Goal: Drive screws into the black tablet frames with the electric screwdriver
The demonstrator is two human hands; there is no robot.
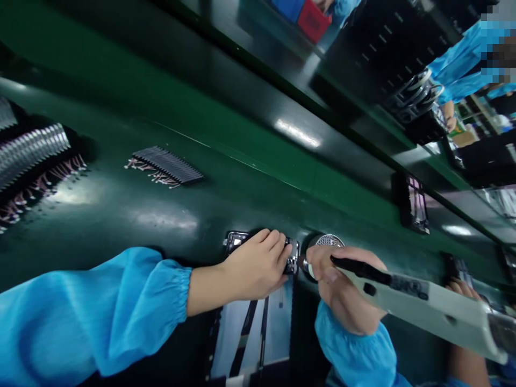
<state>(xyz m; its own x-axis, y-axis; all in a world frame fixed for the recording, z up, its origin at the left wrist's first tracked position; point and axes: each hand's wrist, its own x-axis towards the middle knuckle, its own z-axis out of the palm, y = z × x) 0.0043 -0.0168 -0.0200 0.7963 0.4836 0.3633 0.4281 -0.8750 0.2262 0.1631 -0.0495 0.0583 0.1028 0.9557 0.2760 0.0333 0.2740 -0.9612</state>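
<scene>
A flat tablet-like device (280,306) with a bare circuit board at its far end lies on the green bench. My left hand (258,263) rests across that end, its fingers curled together and pressed on the device. In my right hand (346,285) is a pale electric screwdriver (439,309) with a black lever, gripped near its front. The screwdriver's tip points left, at the device's right edge by the board; I cannot tell whether it touches a screw. Just behind my right hand stands a round metal dish (329,241) with a perforated top, partly hidden.
Rows of small grey parts with thin wires (167,164) lie on the bench, with a larger group (34,156) at far left. A raised ledge runs behind. A black device stack (417,204) sits at right. A co-worker's hand (463,287) is at lower right; another person's blue sleeve (455,64) shows beyond.
</scene>
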